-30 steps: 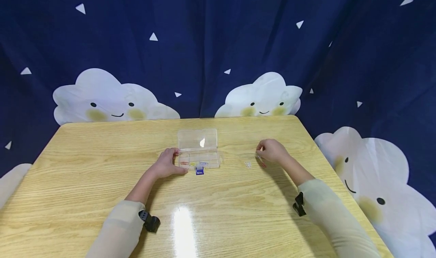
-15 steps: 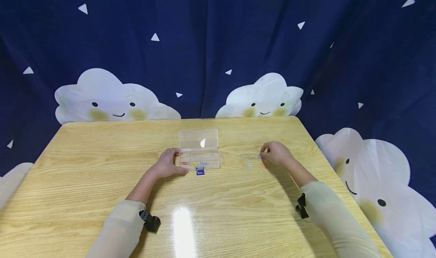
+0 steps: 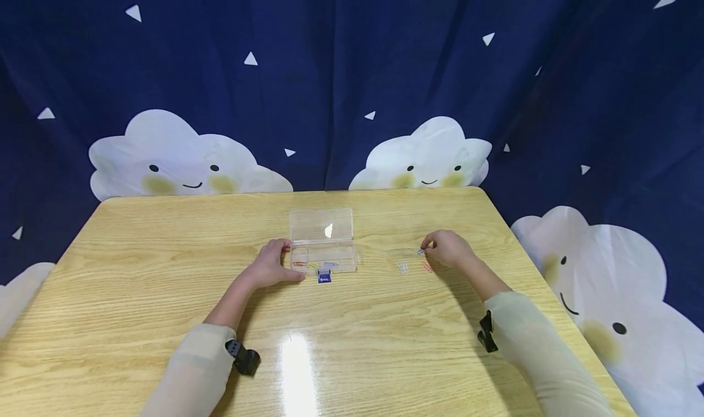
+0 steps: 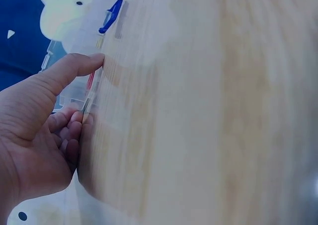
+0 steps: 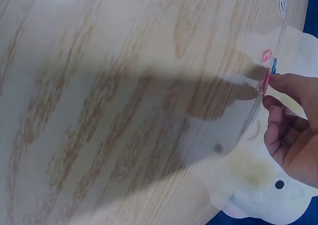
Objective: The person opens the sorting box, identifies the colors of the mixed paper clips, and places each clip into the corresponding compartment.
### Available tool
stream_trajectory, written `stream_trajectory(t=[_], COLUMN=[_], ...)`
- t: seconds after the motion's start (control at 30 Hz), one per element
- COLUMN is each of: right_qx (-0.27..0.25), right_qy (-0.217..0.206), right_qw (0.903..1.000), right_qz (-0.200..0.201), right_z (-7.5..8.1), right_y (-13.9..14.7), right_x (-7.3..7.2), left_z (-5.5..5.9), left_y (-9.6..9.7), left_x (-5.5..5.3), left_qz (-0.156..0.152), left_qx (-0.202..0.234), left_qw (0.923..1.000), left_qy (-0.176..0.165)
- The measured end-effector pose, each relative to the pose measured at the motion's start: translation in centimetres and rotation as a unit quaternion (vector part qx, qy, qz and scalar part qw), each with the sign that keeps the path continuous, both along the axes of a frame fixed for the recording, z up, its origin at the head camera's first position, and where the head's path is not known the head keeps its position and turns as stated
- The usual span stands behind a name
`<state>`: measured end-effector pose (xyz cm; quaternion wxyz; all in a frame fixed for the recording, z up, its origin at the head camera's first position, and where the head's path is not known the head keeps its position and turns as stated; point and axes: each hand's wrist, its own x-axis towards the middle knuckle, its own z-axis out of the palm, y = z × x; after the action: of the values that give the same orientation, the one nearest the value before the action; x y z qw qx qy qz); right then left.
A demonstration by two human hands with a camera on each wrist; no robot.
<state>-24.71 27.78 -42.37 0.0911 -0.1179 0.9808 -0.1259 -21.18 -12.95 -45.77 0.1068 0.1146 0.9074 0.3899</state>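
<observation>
A clear plastic compartment box (image 3: 342, 255) stands with its lid (image 3: 309, 224) raised, a blue latch (image 3: 324, 277) at its front. Inside lie a red paper clip (image 3: 299, 263), a yellow paper clip (image 3: 311, 265) and a blue paper clip (image 3: 330, 264). My left hand (image 3: 271, 264) grips the box's left end, thumb along the front and fingers behind. To the right, my right hand (image 3: 447, 247) pinches another blue paper clip (image 5: 274, 66) between thumb and fingertips, low over the table. Red paper clips (image 3: 427, 266) lie just in front of those fingertips.
Several white paper clips (image 3: 403, 267) lie on the wooden table (image 3: 385, 343) between the box and the red clips. A dark blue curtain (image 3: 324, 68) with cloud prints hangs behind the table and along its right side.
My right hand has shifted slightly right and toward me, uncovering the blue paper clip at its fingertips and the red clips on the table. My left hand stays on the box.
</observation>
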Motion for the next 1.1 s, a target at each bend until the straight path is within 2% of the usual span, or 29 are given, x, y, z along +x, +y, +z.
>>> stream_trajectory(t=[0.5, 1.1], right_qx=[0.015, 0.011], right_qy=[0.0, 0.018], right_qw=[0.9999, 0.9998], right_qz=[-0.003, 0.005], right_z=[0.1, 0.9], right_y=[-0.3, -1.1], right_x=[-0.1, -0.2], left_z=[0.2, -0.1], left_y=[0.2, 0.0], left_x=[0.1, -0.1], left_qz=[0.0, 0.002], left_qx=[-0.003, -0.006], left_qw=[1.0, 0.9999], left_qy=[-0.007, 0.014])
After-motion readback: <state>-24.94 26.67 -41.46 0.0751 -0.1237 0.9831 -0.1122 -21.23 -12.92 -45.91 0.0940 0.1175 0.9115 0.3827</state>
